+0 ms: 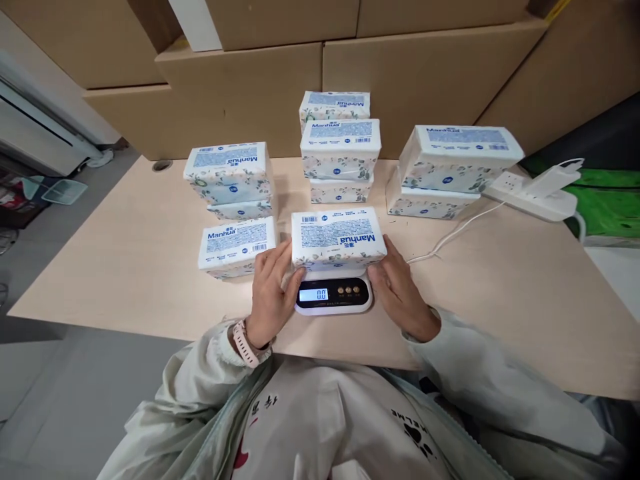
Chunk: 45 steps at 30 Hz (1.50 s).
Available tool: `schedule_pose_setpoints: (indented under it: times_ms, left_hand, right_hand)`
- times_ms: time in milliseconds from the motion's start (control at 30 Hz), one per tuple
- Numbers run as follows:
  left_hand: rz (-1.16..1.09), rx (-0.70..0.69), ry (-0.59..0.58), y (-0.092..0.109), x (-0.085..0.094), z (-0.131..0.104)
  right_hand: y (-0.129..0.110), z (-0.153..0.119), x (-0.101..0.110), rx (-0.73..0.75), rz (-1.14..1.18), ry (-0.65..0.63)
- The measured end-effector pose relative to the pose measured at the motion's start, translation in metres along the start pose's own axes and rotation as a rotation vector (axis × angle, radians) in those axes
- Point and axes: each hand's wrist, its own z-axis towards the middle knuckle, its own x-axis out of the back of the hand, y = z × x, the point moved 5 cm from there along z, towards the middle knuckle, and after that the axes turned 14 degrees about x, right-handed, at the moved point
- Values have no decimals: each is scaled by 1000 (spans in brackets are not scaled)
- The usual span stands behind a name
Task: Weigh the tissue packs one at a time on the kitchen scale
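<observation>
Between my two hands is a white pack of tissues [336, 237] with blue "Manhua" print, over a small digital scale [334, 305]. The scale's display reads 0.0, and the pack hides most of its platform. My left hand [273, 290] grips the pack's left end, thumb at its lower front corner. At the right end, my right hand [400, 288] presses with its fingers along the side. Just left of my left hand lies another tissue pack [237, 245]. Whether the held pack touches the platform is hard to see.
Behind are stacked tissue packs at the left [227, 173], middle [340, 150] and right [460, 157]. A white power strip [533, 197] with a plugged-in charger and white cable [450, 235] lies at the right. Cardboard boxes [240, 100] wall off the table's [130, 267] back.
</observation>
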Motion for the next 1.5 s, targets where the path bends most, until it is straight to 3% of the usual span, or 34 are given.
schedule_pose_setpoints:
  times_ms: [133,367,467,633,733,967,1233,1500]
  left_hand:
    - [-103,-6,117,1,13,-1]
    - [-461,77,544,-11,35,-2]
    - [-530,116,625,-13,38,-1]
    - [-573,140,538,-12,35,2]
    - [-556,124,496,-8,33,2]
    - [-407,272,624,-18,34,-9]
    - [-526,145,558,-15,34,-2]
    - [-626,138,449,-9,32,-1]
  right_hand:
    - [-1,-6,14,-64,-49,104]
    - [-2,0,30,-70,5,394]
    - [0,5,32,-73,-26,460]
    - [5,8,38,-106,-210,501]
    - [6,7,41,-52,-167,534]
    - [8,2,35,-111,-140,447]
    - [5,-2,30,-57,25,403]
    - [1,0,27,-86,34,398]
